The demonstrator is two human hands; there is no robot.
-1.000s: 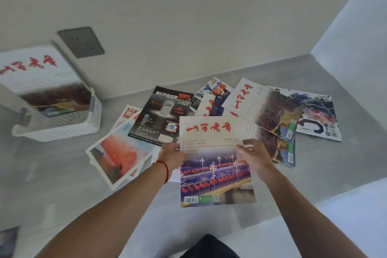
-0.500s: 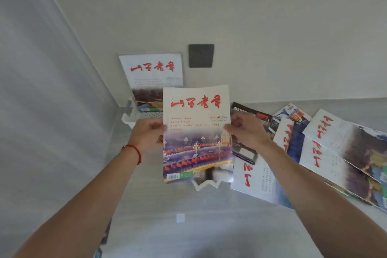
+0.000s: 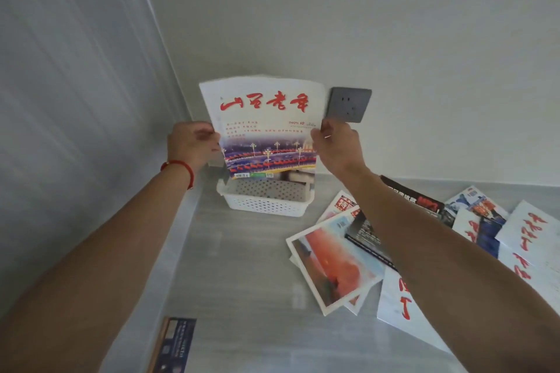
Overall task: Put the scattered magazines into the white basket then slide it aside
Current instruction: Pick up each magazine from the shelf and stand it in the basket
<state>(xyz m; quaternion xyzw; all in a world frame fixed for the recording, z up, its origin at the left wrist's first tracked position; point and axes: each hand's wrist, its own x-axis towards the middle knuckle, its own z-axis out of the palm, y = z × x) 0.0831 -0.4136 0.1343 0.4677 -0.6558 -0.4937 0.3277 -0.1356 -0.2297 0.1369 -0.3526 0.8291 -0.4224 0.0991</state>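
Observation:
A white magazine with red calligraphy and a night street photo (image 3: pixel 266 127) stands upright over the white perforated basket (image 3: pixel 266 206) in the corner. My left hand (image 3: pixel 192 142) grips its left edge and my right hand (image 3: pixel 333 142) grips its right edge. Its lower edge sits just at the basket's mouth. Another magazine stands behind it in the basket, mostly hidden. Several scattered magazines (image 3: pixel 336 263) lie on the grey floor to the right, partly under my right forearm.
A grey wall socket (image 3: pixel 348 104) is on the back wall right of the held magazine. The left wall (image 3: pixel 75 100) meets the back wall beside the basket. A dark booklet (image 3: pixel 174 345) lies at the bottom left on the floor.
Both hands carried the magazine from the pile leftward and forward to the basket in the corner. It now covers the magazine standing there.

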